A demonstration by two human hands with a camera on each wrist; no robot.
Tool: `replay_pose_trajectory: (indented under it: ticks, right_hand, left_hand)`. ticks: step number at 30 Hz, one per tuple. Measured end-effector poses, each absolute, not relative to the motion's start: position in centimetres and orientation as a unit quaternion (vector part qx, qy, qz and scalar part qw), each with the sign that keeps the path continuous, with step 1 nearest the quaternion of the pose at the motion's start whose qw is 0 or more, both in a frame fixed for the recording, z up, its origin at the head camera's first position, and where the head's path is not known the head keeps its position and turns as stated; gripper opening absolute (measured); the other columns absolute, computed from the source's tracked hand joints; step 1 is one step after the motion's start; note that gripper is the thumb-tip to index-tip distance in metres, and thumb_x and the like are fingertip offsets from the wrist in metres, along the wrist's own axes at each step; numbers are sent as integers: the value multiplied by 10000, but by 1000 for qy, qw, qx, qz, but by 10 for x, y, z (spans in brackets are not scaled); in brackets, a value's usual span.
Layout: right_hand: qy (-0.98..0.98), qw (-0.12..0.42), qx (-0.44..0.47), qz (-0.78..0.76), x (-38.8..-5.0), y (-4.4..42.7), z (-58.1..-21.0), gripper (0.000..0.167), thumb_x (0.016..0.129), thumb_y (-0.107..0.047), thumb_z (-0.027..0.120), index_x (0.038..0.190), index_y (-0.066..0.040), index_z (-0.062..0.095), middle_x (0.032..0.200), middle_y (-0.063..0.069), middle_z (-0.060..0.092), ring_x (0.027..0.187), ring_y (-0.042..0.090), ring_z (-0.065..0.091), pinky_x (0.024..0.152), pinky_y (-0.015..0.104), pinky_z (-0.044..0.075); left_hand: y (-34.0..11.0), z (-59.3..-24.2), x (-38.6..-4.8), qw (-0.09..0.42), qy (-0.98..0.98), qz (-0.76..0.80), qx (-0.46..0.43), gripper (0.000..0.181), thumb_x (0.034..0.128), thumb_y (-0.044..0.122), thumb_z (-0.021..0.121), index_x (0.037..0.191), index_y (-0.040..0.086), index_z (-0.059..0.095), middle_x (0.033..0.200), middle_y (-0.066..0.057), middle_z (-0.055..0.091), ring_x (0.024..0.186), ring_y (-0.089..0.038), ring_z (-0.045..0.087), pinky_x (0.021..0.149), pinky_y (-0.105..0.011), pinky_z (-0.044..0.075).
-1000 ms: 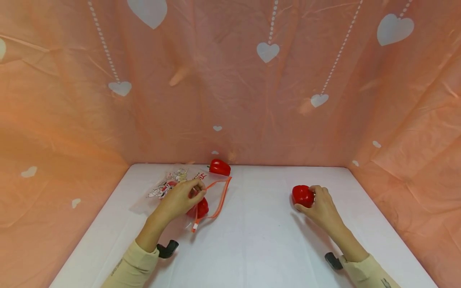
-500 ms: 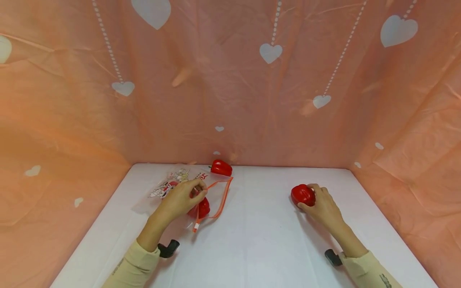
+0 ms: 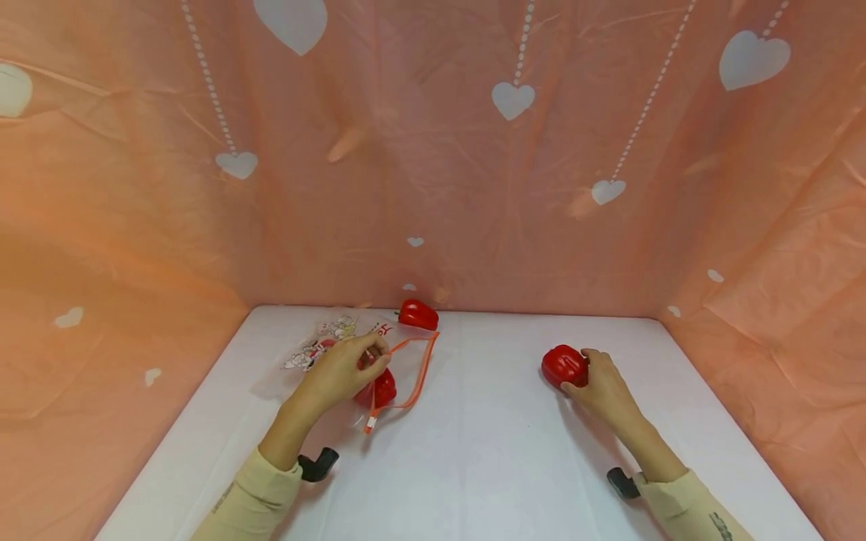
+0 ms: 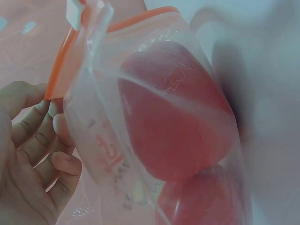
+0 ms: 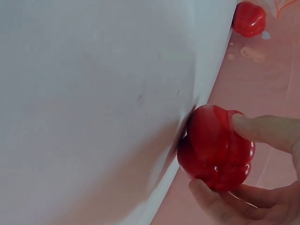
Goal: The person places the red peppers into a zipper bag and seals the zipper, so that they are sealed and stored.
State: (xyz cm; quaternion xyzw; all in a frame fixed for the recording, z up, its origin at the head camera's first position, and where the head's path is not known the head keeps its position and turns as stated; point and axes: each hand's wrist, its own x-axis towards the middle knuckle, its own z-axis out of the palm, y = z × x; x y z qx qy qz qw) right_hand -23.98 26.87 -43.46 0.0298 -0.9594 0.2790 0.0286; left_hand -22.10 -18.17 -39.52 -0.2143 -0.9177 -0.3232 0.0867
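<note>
At the left of the table lies a clear zip bag [image 3: 413,376] with an orange zip edge and printed figures. My left hand [image 3: 345,368] pinches its edge between thumb and fingers, holding the mouth apart. Two red bell peppers show through the plastic in the left wrist view, the upper one [image 4: 173,112] whole and the other [image 4: 201,197] cut off by the frame. Over on the right, my right hand [image 3: 605,383] grips another red bell pepper [image 3: 564,366] between thumb and fingers, close to the tabletop. In the right wrist view that pepper [image 5: 215,145] shows its lobed end.
One more red bell pepper [image 3: 418,314] lies behind the bag at the table's back edge. The white table [image 3: 473,466] is enclosed by orange curtains [image 3: 433,188] with white hearts at the back and both sides.
The pepper in my right hand has turned and shifted slightly left. My left hand keeps its pinch on the bag. The whole view has drifted a little.
</note>
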Motion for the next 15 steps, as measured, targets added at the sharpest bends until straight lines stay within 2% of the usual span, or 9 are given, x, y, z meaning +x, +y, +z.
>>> replay_pose_trajectory:
  ticks: [15]
  right_hand:
    - [-946,31,48,318,-242,256,-436,725,884,-114,853,1440,163,480,1279,337,581,1153,489,611,933,576,597]
  left_hand:
    - [-181,-397,-222,92,-920,-314,-216,60,1005,153,745,1052,153,708,935,43,734,884,-151,675,800,-359,596]
